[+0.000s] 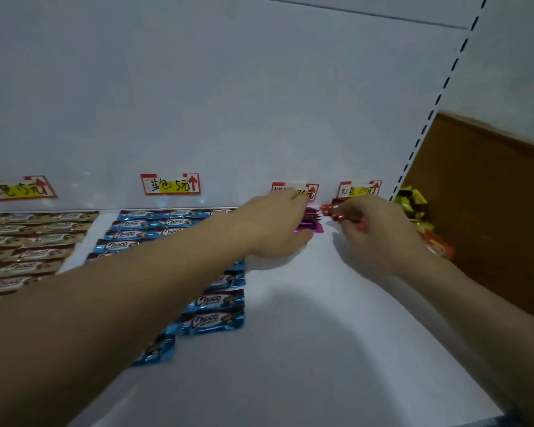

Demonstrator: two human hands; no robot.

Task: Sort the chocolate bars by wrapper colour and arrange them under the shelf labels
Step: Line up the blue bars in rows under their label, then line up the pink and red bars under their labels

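Observation:
On the white shelf (305, 349), brown-wrapped bars (28, 241) lie in rows under the left label (19, 189). Blue bars (154, 229) lie in rows under the blue label (170, 184), partly hidden by my left forearm. My left hand (272, 226) reaches to the back wall and its fingers rest on purple bars (312, 223) under the third label (305, 191), which it partly hides. My right hand (373, 229) pinches a red bar (333, 212) under the red label (359, 189).
A heap of mixed wrapped bars (420, 217), yellow, green and red, lies at the shelf's right end beside a brown panel (481, 211). A slotted upright (438, 103) runs up the back wall. The shelf's front edge is at the lower right.

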